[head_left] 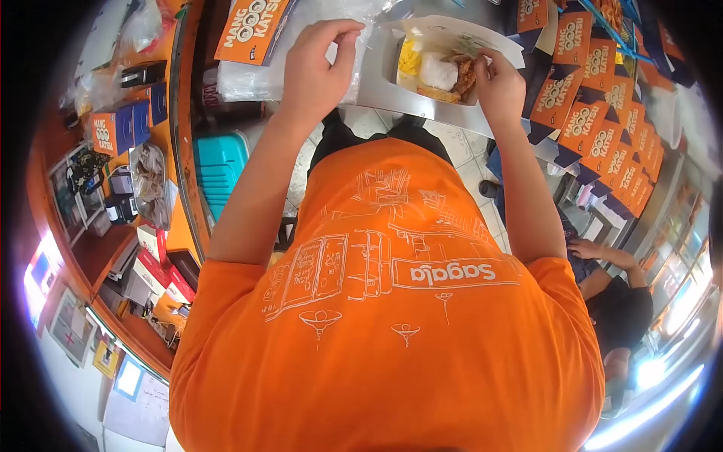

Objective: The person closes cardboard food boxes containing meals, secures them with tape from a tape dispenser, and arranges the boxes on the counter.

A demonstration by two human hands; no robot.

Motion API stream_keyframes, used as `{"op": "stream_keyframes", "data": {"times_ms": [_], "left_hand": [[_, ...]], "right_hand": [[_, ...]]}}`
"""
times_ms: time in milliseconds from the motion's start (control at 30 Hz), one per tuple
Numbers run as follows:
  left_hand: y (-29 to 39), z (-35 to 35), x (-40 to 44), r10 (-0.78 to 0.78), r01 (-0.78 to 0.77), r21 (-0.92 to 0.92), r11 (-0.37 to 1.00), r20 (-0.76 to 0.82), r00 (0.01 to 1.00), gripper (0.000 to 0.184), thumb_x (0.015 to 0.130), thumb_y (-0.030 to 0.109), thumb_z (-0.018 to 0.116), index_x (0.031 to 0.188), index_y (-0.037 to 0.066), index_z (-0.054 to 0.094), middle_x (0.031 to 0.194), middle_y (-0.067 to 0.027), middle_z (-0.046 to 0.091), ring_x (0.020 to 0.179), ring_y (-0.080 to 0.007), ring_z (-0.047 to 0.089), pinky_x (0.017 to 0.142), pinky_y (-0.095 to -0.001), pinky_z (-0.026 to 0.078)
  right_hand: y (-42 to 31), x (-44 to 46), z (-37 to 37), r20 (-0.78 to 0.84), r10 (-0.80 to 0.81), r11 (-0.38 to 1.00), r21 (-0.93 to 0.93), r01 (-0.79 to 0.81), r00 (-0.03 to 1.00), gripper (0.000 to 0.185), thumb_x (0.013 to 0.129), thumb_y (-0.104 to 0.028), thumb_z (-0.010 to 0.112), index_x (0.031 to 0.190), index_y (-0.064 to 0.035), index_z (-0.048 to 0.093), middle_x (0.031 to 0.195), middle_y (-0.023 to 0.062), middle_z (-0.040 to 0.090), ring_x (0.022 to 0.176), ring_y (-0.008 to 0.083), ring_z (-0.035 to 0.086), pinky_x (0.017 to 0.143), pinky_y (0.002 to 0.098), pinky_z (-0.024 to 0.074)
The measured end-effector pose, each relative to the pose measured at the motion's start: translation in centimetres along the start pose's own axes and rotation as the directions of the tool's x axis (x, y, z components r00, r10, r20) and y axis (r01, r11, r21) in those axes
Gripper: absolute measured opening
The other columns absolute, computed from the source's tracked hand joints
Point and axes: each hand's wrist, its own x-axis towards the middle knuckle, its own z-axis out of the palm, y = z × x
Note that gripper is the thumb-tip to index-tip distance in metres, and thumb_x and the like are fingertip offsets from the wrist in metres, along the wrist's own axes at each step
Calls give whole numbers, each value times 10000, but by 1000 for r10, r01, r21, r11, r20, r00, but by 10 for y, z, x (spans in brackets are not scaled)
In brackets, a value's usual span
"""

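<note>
An open paper meal box (385,98) sits on the metal counter, its lid raised at the far side. Inside lie white rice (438,73), yellow food (410,60) and brown fried cutlet (461,69). My right hand (503,84) reaches over the box's right wall, its fingers pinched at the end of the cutlet; the exact grip is partly hidden. To the left of the box, my left hand (320,64) hovers over clear plastic bags (252,81), fingers loosely curved and nothing visible in them.
Several folded orange printed boxes (584,120) stand in rows at right. More orange packaging (252,29) lies at upper left. A teal bin (221,172) is below the counter. Wooden shelves (113,264) hold supplies at left. Another person (621,301) is at lower right.
</note>
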Motion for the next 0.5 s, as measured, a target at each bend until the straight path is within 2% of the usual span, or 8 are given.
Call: {"op": "stream_keyframes", "data": {"times_ms": [33,67,133,233,367,433,467,500], "left_hand": [[1,2,-2,-2,3,-21,1000,10,1000,153,939,62,613,1069,55,693,994,-73,716,902,-197,659,812,-293,498],[2,3,-4,6,-6,-20,1000,12,1000,153,939,62,613,1069,55,693,994,-73,716,902,-197,659,812,-293,498],[6,5,-4,15,-15,-4,1000,81,997,146,939,55,608,1060,45,689,1000,-79,709,897,-208,653,810,-300,503],[15,8,5,45,-47,9,999,140,989,145,935,46,605,1053,41,688,996,-84,706,895,-216,649,811,-307,506],[25,14,22,107,-114,31,993,192,976,142,931,44,609,1046,42,691,990,-82,706,893,-213,648,816,-310,507],[28,21,28,133,-140,21,990,205,970,147,921,44,615,1047,45,691,980,-87,702,897,-220,649,823,-313,506],[29,25,30,143,-150,18,989,217,966,147,921,44,615,1047,45,691,980,-87,702,897,-220,649,823,-313,506],[30,29,31,168,-180,27,983,243,955,151,917,50,619,1050,46,691,979,-90,701,897,-227,649,825,-324,506]], "right_hand": [[4,-1,7,-85,-104,994,13,105,991,154,886,-186,674,1016,-122,728,806,114,709,685,243,705,615,330,544],[8,-1,15,-93,-101,995,14,103,990,154,886,-186,674,1016,-122,728,806,114,709,685,243,705,615,330,544],[5,1,28,-46,-192,977,-103,186,980,118,880,-206,680,971,-141,720,838,73,720,684,241,703,603,345,552],[-1,9,32,-143,-217,961,-203,186,966,110,875,-224,683,954,-154,713,860,35,723,687,246,699,596,353,560],[-8,3,26,-212,-251,961,-172,216,945,125,883,-240,671,979,-173,716,860,22,724,694,259,698,592,357,563],[-2,-5,33,-151,-264,955,-177,236,953,108,869,-234,665,960,-183,695,866,27,724,715,267,694,587,382,559],[2,-11,35,-64,-248,958,-165,234,967,148,874,-212,655,1010,-189,708,872,35,720,757,260,695,627,375,566],[0,-14,33,-75,-236,961,-165,222,969,148,874,-212,655,1010,-189,708,872,35,720,757,260,695,627,375,566]]}}
